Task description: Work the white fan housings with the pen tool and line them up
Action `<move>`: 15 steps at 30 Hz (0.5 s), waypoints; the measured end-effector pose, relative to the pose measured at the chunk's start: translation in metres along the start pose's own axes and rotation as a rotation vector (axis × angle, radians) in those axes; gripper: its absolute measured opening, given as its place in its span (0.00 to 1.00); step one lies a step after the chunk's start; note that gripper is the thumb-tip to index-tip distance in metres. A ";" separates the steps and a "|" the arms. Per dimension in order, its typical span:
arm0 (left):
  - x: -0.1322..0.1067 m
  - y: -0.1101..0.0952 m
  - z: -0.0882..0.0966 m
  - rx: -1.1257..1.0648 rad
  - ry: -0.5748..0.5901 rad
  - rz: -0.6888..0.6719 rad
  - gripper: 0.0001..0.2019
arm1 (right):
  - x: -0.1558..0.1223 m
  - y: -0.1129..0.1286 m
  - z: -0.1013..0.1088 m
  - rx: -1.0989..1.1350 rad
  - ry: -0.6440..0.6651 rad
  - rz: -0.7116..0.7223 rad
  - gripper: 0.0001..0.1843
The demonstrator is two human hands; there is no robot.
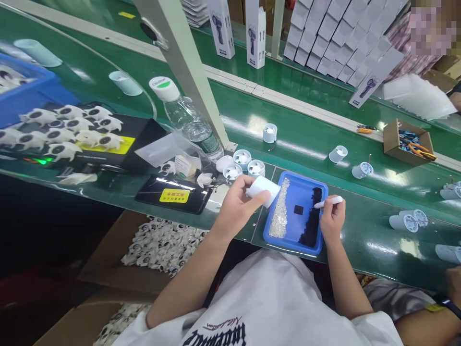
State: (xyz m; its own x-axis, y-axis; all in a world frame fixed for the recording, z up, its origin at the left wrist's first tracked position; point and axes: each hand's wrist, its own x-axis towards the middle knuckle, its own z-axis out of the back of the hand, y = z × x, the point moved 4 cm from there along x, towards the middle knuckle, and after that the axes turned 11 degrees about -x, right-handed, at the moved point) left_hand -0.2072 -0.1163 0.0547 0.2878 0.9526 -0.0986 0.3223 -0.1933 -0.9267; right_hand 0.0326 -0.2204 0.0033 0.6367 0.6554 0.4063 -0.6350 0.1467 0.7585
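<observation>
My left hand is closed around a white plastic cylinder, tilted over the left edge of a shallow blue tray. My right hand grips a white pen-like stick, its tip pointing left at a pile of small black pieces in the tray. Along the tray's left side lies a heap of small clear-whitish pieces. A black square sits between the two piles. Just behind my left hand stand several small white fan units.
A water bottle, a black phone and white fan-like parts are at the left. More cylinders stand on the green belt. A cardboard box with pliers is at the right. A co-worker's arm shows lower right.
</observation>
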 end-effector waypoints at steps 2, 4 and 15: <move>-0.013 -0.009 0.002 0.217 0.034 -0.173 0.11 | -0.002 0.000 0.000 0.021 0.005 0.012 0.19; -0.032 -0.011 0.010 0.481 0.056 -0.391 0.09 | -0.003 0.003 -0.001 0.034 0.023 0.059 0.17; -0.048 0.041 0.036 0.173 -0.185 -0.129 0.14 | -0.015 0.064 0.008 0.454 0.159 0.100 0.08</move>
State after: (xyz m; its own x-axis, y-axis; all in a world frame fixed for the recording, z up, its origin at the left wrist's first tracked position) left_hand -0.2406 -0.1610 0.0082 0.0798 0.9965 -0.0260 0.1827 -0.0403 -0.9823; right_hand -0.0136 -0.2265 0.0498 0.4850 0.7599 0.4328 -0.4124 -0.2377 0.8794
